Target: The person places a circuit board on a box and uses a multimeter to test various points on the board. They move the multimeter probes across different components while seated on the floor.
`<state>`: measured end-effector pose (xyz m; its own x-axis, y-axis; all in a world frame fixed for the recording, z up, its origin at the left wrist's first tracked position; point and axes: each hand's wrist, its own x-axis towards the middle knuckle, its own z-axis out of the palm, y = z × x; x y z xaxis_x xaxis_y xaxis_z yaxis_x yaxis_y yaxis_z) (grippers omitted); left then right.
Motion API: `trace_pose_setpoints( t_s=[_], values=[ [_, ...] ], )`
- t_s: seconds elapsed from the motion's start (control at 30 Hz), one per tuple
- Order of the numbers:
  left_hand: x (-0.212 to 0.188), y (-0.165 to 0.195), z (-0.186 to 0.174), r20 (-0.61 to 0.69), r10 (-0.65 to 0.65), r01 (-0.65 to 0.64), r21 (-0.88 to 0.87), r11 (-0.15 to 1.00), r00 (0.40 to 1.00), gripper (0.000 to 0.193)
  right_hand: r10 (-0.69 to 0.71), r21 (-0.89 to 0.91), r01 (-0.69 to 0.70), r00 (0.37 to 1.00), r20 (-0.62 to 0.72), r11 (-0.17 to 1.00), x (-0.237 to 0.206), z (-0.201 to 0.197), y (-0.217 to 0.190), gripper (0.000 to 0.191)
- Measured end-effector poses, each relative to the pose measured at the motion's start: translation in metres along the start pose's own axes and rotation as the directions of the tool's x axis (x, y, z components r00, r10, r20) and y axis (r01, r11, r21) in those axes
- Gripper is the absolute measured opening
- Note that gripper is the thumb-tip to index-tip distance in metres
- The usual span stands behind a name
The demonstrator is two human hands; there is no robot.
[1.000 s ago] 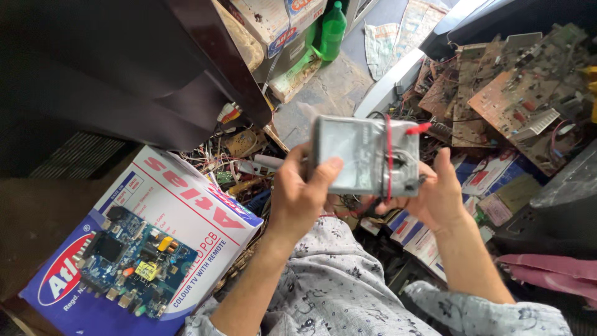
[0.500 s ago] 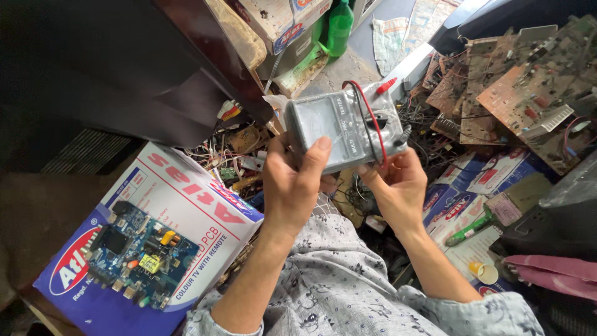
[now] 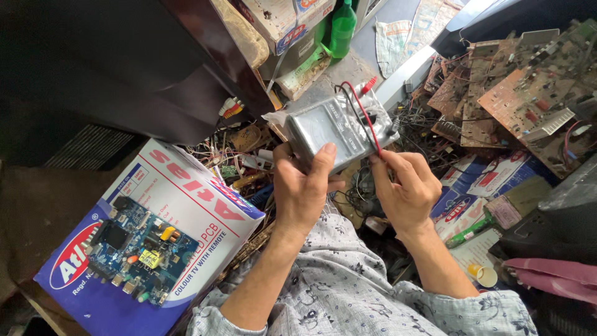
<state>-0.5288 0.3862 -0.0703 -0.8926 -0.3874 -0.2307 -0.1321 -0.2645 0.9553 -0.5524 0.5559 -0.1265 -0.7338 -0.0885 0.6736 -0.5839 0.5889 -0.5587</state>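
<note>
My left hand [image 3: 305,190] grips a grey multimeter [image 3: 333,130] wrapped in clear plastic, thumb laid across its face. My right hand [image 3: 404,190] holds the meter's lower right corner and pinches the red test lead [image 3: 364,115] that runs across it with a black lead. Both hands hold the meter up in front of me, above a tangle of wires and parts. My sleeves are grey with a flower print.
A white, red and blue cardboard box [image 3: 186,193] lies at lower left with a blue circuit board [image 3: 140,246] on it. Brown circuit boards [image 3: 516,93] are piled at upper right. A dark cabinet [image 3: 112,62] fills the upper left. A green bottle [image 3: 342,28] stands at the top.
The meter has tilted and shifted slightly left and down in view. My right hand has moved from under the meter to its right edge, onto the red lead.
</note>
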Motion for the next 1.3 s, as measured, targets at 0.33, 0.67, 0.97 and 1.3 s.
trace_pose_setpoints(
  t_s=[0.33, 0.67, 0.97, 1.3],
  values=[
    [-0.009, 0.004, -0.009, 0.077, 0.241, -0.252, 0.402, 0.880, 0.967, 0.054, 0.246, 0.128, -0.257, 0.965, 0.094, 0.958, 0.013, -0.016, -0.010, 0.015],
    [-0.019, -0.001, -0.006, 0.185, 0.428, -0.453, 0.556, 0.697, 0.885, 0.060, 0.471, 0.577, -0.537, 0.838, 0.277, 0.615, 0.022, -0.003, 0.008, 0.010],
    [-0.014, 0.023, -0.030, 0.079, 0.462, -0.445, 0.454, 0.772, 0.883, 0.064, 0.743, 0.605, -0.778, 0.504, 0.441, 0.168, 0.006, -0.045, 0.082, 0.027],
    [-0.027, 0.099, -0.055, 0.296, 0.719, -0.750, 0.475, 0.460, 0.629, 0.055, 0.024, 0.699, -0.242, 0.952, 0.306, 0.673, 0.042, -0.054, -0.020, 0.097]
  ],
)
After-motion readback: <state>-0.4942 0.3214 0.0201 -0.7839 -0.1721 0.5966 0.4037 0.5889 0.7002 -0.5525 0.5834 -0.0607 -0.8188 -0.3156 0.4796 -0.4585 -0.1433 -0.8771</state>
